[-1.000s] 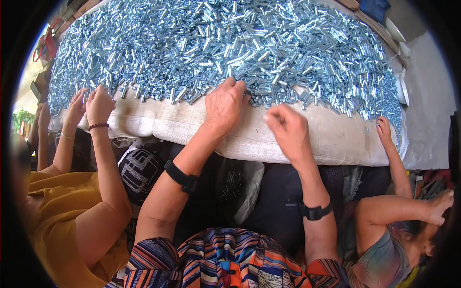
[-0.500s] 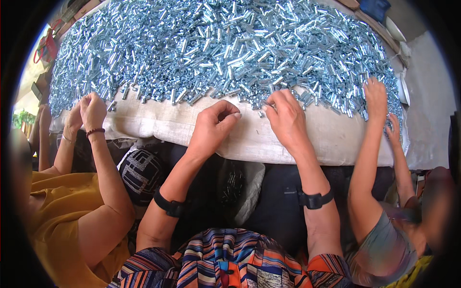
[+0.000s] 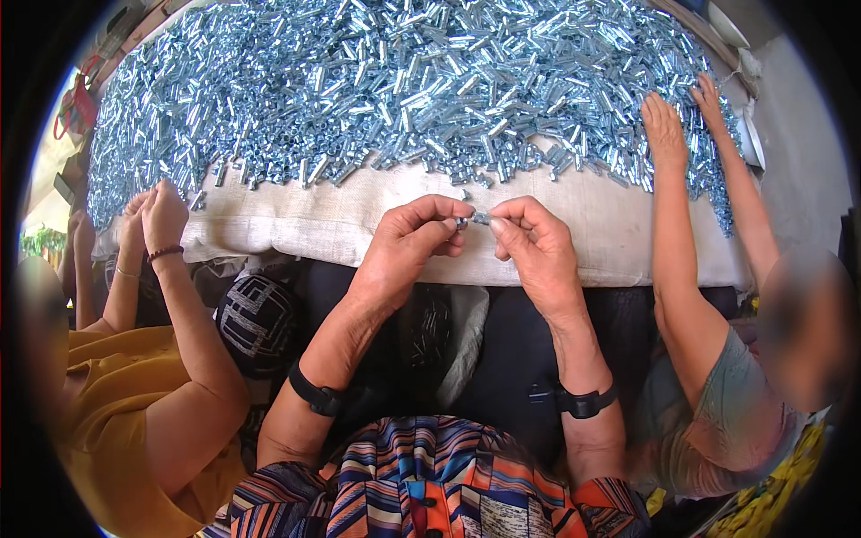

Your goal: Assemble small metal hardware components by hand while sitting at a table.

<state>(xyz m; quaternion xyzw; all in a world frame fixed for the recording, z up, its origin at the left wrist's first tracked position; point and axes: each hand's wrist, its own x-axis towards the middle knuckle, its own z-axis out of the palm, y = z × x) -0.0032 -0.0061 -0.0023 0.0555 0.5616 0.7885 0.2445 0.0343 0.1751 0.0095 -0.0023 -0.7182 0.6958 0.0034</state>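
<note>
My left hand is closed in a pinch on a small shiny metal piece, mostly hidden by the fingertips. Facing it, my right hand pinches a short silvery metal tube between thumb and forefinger. The two pieces meet or nearly touch end to end; whether they are joined I cannot tell. Both hands are above the near edge of a pale cloth. Just beyond them spreads a large heap of metal tubes and shorter pieces.
A co-worker in a mustard top sits at the left, hands together near the cloth's edge. At the right, another person's hands reach into the heap. A pale sack with metal pieces hangs between my knees.
My hands have come together above the cloth, and metal pieces now show in both pinches. The right-hand co-worker's hands have moved farther into the heap.
</note>
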